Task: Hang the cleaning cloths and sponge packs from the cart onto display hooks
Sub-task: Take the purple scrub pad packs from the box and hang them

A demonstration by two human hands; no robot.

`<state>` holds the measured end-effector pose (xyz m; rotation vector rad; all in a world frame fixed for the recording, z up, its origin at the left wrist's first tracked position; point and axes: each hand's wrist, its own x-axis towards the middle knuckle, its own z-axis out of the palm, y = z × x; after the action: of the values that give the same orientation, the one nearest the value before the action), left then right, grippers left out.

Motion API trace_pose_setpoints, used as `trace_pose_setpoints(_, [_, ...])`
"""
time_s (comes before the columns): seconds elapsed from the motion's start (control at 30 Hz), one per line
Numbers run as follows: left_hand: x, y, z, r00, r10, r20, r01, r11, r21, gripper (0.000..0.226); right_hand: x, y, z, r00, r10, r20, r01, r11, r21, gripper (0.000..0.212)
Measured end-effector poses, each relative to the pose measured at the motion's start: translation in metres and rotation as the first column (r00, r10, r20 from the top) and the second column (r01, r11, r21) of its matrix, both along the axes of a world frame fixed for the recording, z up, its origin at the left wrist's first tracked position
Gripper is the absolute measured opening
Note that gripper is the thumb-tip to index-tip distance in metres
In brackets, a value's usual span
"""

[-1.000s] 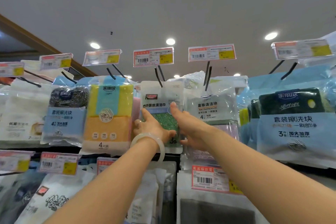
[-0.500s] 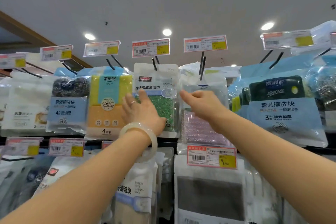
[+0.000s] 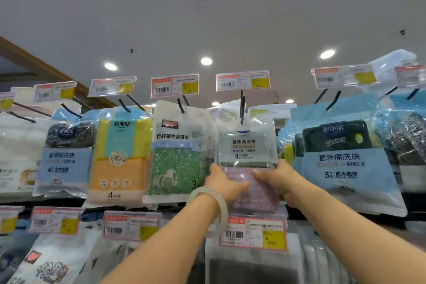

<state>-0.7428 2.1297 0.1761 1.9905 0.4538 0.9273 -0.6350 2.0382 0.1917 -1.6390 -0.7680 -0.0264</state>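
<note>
A clear sponge pack (image 3: 247, 145) with green and lilac pads hangs on a black display hook (image 3: 241, 106) in the top row. My left hand (image 3: 224, 183), with a pale bangle on the wrist, lies against its lower left edge, fingers stretched over the lilac pad. My right hand (image 3: 280, 178) grips the pack's lower right side, thumb on the front. To its left a green glitter cloth pack (image 3: 177, 157) hangs from its own hook, untouched.
More packs fill the top row: yellow-and-orange sponges (image 3: 119, 159), steel scourers (image 3: 65, 154) to the left, dark scrub pads (image 3: 345, 159) to the right. Price tags (image 3: 242, 80) stick out above each hook. A lower row with a price tag (image 3: 252, 234) hangs under my wrists.
Both hands left the green cloth pack and moved right and down onto the clear sponge pack. The camera tilted further up.
</note>
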Motion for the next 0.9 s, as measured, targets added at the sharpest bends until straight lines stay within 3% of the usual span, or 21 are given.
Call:
trace_pose_setpoints(0.07, [0.002,0.002,0.000,0.999,0.049,-0.007,-0.049,0.999,0.000,0.081,0.000,-0.004,-0.001,0.999,0.024,0.026,-0.025,0.999,0.036,0.036])
trace_pose_setpoints(0.2, [0.000,0.003,-0.001,0.987,0.158,-0.001,-0.157,0.984,0.087,0.074,-0.004,-0.014,-0.003,0.998,0.037,0.057,-0.043,0.993,0.114,0.053])
trace_pose_setpoints(0.43, [-0.013,-0.006,-0.003,0.981,0.192,0.022,-0.193,0.974,0.121,0.059,-0.016,-0.029,-0.007,0.992,0.077,0.099,-0.084,0.994,0.074,0.059])
trace_pose_setpoints(0.53, [-0.017,-0.018,-0.002,0.966,0.230,0.122,-0.246,0.960,0.136,0.063,-0.021,-0.041,-0.010,0.965,-0.071,0.254,0.080,0.996,-0.026,0.055])
trace_pose_setpoints(0.63, [-0.020,-0.040,-0.006,0.927,0.187,0.326,-0.305,0.880,0.364,0.069,-0.024,-0.071,-0.012,0.840,-0.293,0.457,0.256,0.956,0.142,0.046])
trace_pose_setpoints(0.7, [-0.017,-0.057,-0.007,0.928,0.036,0.372,-0.231,0.837,0.495,0.065,-0.021,-0.096,-0.011,0.741,-0.422,0.523,0.340,0.907,0.250,0.043])
trace_pose_setpoints(0.77, [-0.006,-0.077,-0.004,0.949,-0.095,0.300,-0.083,0.844,0.530,0.061,-0.013,-0.119,-0.011,0.700,-0.520,0.490,0.440,0.854,0.279,0.049])
trace_pose_setpoints(0.9, [0.024,-0.110,0.004,0.968,-0.224,0.115,0.149,0.878,0.454,0.053,0.000,-0.140,-0.012,0.802,-0.492,0.340,0.467,0.870,0.156,0.066])
